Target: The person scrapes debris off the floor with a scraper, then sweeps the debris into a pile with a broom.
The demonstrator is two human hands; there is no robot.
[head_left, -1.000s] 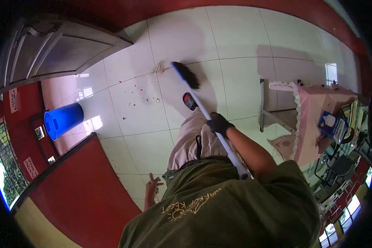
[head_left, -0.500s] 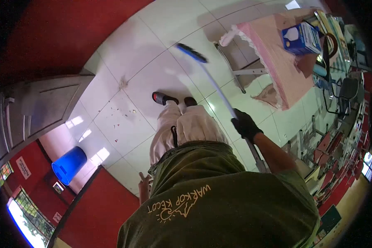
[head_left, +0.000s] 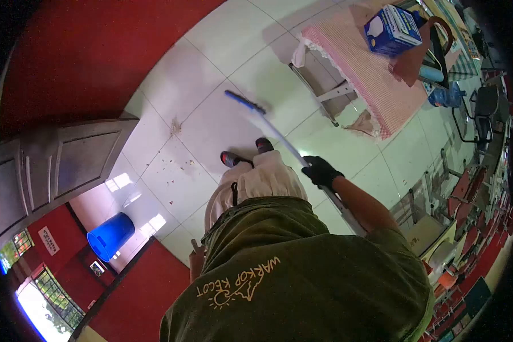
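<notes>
A black glove covers my right hand (head_left: 320,171), which is closed round the pale handle of a broom (head_left: 282,139). The blue broom head (head_left: 244,101) with dark bristles is over the white tiles, beyond my feet. Low beside my left hip, my bare left hand (head_left: 196,255) shows only in part; its visible fingers are apart and I see nothing in them. Small scraps (head_left: 171,165) and a greyish clump of debris (head_left: 175,126) lie on the floor, left of my feet.
A table with a pink checked cloth (head_left: 359,68) at the upper right holds a blue box (head_left: 392,31). On the left are a grey wooden door (head_left: 88,157) and a blue bin (head_left: 111,236). Stacked furniture (head_left: 467,194) fills the far right.
My right hand and the broom have moved left, and the broom head has come nearer my feet. My feet have shifted, and the view has turned slightly.
</notes>
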